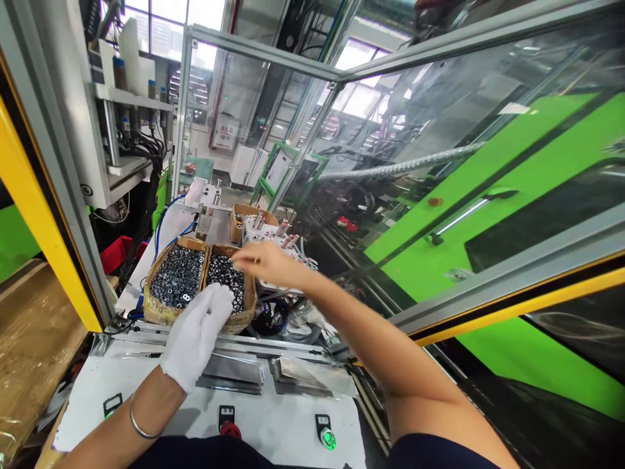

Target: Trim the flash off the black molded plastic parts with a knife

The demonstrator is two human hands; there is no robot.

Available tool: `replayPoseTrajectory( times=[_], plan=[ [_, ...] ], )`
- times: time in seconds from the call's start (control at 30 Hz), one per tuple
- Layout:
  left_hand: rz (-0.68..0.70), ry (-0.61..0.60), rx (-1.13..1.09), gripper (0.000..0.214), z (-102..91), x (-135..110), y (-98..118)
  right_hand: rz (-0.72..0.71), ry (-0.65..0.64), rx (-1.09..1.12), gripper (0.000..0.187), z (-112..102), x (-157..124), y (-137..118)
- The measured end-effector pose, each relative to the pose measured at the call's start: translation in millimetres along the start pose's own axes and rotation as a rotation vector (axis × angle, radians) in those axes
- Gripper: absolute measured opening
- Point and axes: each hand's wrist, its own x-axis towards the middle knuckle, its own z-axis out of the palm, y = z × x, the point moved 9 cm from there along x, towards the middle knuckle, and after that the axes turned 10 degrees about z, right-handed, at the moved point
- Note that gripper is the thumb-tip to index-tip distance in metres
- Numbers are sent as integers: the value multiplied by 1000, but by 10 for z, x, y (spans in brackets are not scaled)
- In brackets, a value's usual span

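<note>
My left hand (198,332), in a white glove, is curled at the near rim of the right cardboard box (247,306) of small dark metal parts (223,273). Its fingers are bent together; what they hold is hidden. My bare right hand (263,260) reaches over the same box's far side, fingers pinched and blurred by motion, next to a white fixture with pins (273,241). A second cardboard box (156,311) full of similar parts (176,277) sits to the left.
A third cardboard box (237,225) stands farther back. A white control panel (146,404) with a red button (230,430) and a green button (328,440) lies near me. A clear guard panel (439,182) encloses the right side; a yellow frame post (43,221) rises at left.
</note>
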Motion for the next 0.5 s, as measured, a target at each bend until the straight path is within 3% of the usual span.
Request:
replayPoseTrajectory(
  times=[0.03,0.1,0.2,0.3,0.5],
  plan=[
    [20,15,7,41,0,-4,38,157,109,-73,26,-205,85,341],
    [65,38,29,40,-6,-10,122,513,181,-299,32,-503,166,1073],
    [97,52,50,37,-29,-10,205,652,159,-415,34,-687,238,1715],
    [106,53,42,37,-42,-6,241,685,117,-503,35,-653,264,1993],
    [97,63,22,39,-20,-28,257,730,18,-641,33,-489,353,2085]
  ],
)
